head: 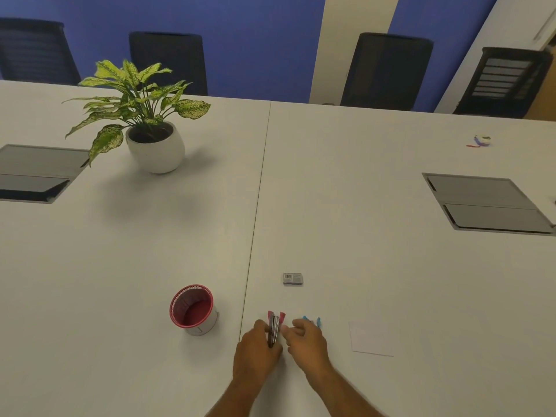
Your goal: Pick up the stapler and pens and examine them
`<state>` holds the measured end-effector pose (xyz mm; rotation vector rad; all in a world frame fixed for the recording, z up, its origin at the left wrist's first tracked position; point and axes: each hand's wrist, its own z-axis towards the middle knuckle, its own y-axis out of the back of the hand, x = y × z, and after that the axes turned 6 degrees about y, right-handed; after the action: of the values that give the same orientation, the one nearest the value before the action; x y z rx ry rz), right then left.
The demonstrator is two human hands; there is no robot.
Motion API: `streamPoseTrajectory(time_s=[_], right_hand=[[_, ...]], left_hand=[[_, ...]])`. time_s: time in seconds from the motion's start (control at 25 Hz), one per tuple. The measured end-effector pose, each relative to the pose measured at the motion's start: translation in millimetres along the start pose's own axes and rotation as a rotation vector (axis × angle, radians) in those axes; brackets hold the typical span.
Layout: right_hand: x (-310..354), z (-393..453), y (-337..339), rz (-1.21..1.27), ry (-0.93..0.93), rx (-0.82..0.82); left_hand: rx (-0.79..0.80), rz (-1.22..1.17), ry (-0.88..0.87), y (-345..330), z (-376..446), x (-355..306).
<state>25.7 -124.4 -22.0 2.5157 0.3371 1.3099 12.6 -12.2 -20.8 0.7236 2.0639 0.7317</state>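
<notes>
Mostly, the frame is filled by a big white table (361,164), which is split by a thin seam down the middle. Four dark chairs (386,67) are lined up behind it along the top of the frame, against a blue wall (264,40). Two grey hatches are set into the table top, one (36,173) at the left edge and one (487,203) at the right edge. A leafy plant (135,94) in a round white pot (156,149) is seen in the upper left. A red and white cup (194,310) is stood low in the frame, left of the seam. A white sheet of paper (371,338) is laid flat at the lower right.

The left hand (258,350) is seen at the bottom middle, with its fingers curled round a pink stapler (274,326), which is held up on its side, just right of the seam. The right hand (307,341) is placed just beside it, fingers bent, with the fingertips (285,328) at the stapler's side; whether they pinch it cannot be told. A small blue thing (314,321) peeks out behind the right hand. A little grey box (292,279) is laid above the hands. Some tiny bits (481,141) are seen far off at the upper right.
</notes>
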Motion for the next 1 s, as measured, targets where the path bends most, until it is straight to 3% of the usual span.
streamPoseTrajectory(time_s=[0.2,0.4,0.56,0.72,0.84,1.0], right_hand=[[17.8,-0.4,8.0,0.176,0.091,0.072],[36.1,-12.5,18.2,0.042,0.242,-0.067],[44.3,-22.8,36.9,0.100,0.305,-0.028],[53.7,-37.0,47.8,-0.002,0.441,-0.016],[58.2,-47.4,47.8,-0.025,0.514,-0.035],[64.1,-54.1,52.0,-0.089,0.596,-0.051]], left_hand=[[-0.015,-0.177,-0.092,10.0,-11.5,-15.7],[-0.048,-0.260,-0.190,20.0,-23.1,-21.4],[-0.033,-0.449,-0.352,27.7,-27.4,-22.6],[0.161,-0.911,-0.150,44.5,-41.3,-56.2],[0.272,-1.021,-0.059,50.7,-52.8,-75.2],[0.210,-1.016,-0.143,54.6,-57.5,-80.6]])
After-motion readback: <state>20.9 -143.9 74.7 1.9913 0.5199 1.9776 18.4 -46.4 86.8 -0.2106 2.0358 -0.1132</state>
